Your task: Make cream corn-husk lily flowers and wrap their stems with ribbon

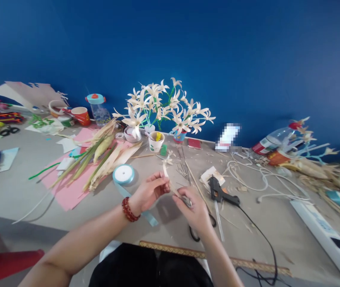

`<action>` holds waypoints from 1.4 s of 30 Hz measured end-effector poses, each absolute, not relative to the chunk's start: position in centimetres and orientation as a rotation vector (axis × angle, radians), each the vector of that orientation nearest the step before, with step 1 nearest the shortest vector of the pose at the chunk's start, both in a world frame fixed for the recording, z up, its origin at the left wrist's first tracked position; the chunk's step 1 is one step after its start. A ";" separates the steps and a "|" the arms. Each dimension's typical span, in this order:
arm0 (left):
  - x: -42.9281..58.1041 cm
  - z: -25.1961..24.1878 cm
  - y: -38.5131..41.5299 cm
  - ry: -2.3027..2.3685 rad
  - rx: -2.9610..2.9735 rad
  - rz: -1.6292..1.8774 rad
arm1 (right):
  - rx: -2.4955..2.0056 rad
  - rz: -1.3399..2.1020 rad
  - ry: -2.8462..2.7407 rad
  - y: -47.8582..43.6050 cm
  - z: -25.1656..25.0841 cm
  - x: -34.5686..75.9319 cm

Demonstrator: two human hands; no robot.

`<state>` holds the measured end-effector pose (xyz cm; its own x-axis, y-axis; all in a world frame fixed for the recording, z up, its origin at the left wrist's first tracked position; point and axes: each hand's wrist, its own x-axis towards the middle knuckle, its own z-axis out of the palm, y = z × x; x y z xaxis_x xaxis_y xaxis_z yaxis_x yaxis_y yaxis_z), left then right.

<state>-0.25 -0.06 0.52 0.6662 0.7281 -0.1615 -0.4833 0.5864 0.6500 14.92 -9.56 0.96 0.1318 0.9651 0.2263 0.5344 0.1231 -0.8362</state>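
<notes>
My left hand (pixel 152 192) is closed in a pinch on a narrow, pale corn-husk strip (pixel 166 171), which stands up above the fingertips. My right hand (pixel 194 208) is closed, its thumb and fingertips at the strip's lower end. A shiny metal piece shows between the right fingers. Black scissor handles (pixel 194 234) stick out on both sides of the right wrist; the hand hides the rest, so I cannot tell whether the scissors are held. A blue ribbon spool (pixel 124 174) lies left of my hands, its loose ribbon running under the left wrist.
White husk flowers (pixel 153 99) stand in cups at the back. Dried husks (pixel 107 159) lie on pink paper (pixel 65 197) at left. At right are a black glue gun (pixel 222 194) with its cord, a white cable (pixel 264 175), a power strip (pixel 319 235) and a tipped plastic bottle (pixel 274 139).
</notes>
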 end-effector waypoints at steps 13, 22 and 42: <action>-0.2 0.2 -1.4 0.399 0.949 0.589 | -1.262 1.192 -1.100 -10.3 -0.2 14.0; -0.3 -0.1 -0.7 0.465 0.949 0.802 | -1.756 0.586 -1.605 -12.6 1.0 16.9; -0.2 0.0 0.1 0.587 0.866 0.926 | -2.352 0.226 -1.890 -17.4 -0.1 21.3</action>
<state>-0.22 0.07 0.04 0.4905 0.8683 -0.0738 -0.4373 0.3185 0.8410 21.29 -17.42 -0.13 0.2111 0.9765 -0.0434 0.9593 -0.2155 -0.1827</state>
